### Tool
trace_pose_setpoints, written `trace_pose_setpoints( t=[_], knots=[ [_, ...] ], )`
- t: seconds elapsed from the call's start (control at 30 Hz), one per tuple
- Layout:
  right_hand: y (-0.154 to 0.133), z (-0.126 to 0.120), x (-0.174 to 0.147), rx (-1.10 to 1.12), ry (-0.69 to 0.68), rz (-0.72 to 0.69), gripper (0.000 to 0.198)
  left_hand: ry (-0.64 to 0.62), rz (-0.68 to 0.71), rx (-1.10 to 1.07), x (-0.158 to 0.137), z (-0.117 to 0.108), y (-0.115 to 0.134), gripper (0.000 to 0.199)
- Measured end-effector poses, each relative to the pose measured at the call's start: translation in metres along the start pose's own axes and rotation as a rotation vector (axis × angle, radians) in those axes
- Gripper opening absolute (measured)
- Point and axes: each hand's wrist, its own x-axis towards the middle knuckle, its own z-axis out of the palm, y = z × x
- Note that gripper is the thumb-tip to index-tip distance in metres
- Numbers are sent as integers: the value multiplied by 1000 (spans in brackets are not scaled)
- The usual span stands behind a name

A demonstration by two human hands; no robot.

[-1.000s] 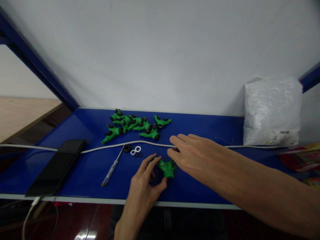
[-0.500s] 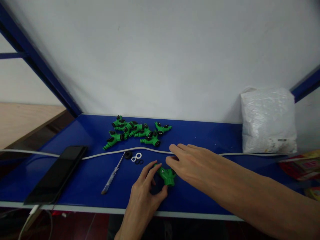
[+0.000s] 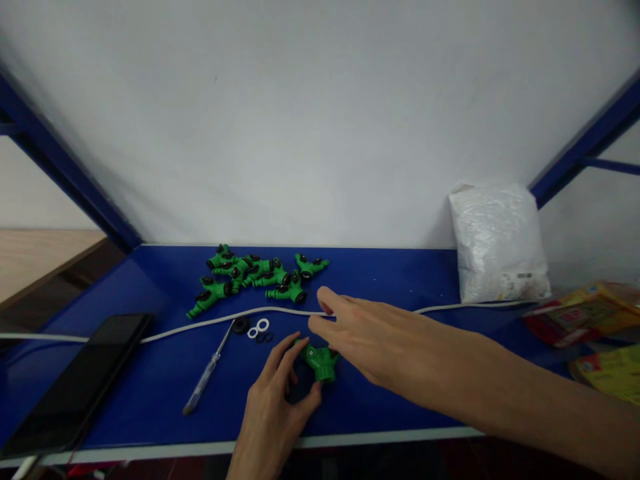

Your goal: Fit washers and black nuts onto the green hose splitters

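Observation:
A green Y-shaped hose splitter (image 3: 321, 364) lies on the blue tabletop with its wide collar toward me. My left hand (image 3: 274, 393) grips it from the left, fingers at its upper left branch and thumb by the collar. Just above its right branch is my right hand (image 3: 353, 333), palm down, with a gap between thumb and index finger. I see nothing in that gap; the other fingertips are hidden. Beyond my hands sits a pile of similar green splitters (image 3: 257, 272) with black valve levers. White washers (image 3: 263, 325), small black rings (image 3: 264, 338) and a black round part (image 3: 241, 325) lie left of my hands.
A clear-handled screwdriver (image 3: 203, 385) lies at left, beside a black phone (image 3: 80, 383). A white cable (image 3: 220, 321) crosses the table. At right stand a white plastic-wrapped package (image 3: 500, 243) and coloured packets (image 3: 583, 313). A wall closes off the back.
The view has shifted, so the tabletop things appear further left and slightly lower. My left hand keeps its grip on the splitter. The right index finger now sits further apart from the other fingers.

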Motion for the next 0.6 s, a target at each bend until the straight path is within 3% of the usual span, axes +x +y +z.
trace_pose_setpoints(
  t=[0.13, 0.33, 0.47, 0.6],
  knots=[
    [0, -20, 8, 164, -126, 11, 40, 7, 17, -5, 0, 0, 0, 47],
    [0, -19, 11, 511, -20, 172, 9, -28, 20, 19, -1, 0, -7, 48],
    [-3, -17, 4, 603, 9, 228, 13, -82, 23, 32, -4, 3, -15, 50],
    [0, -6, -1, 866, 77, 276, 17, -31, -25, 23, -6, 6, -15, 47]
  ],
)
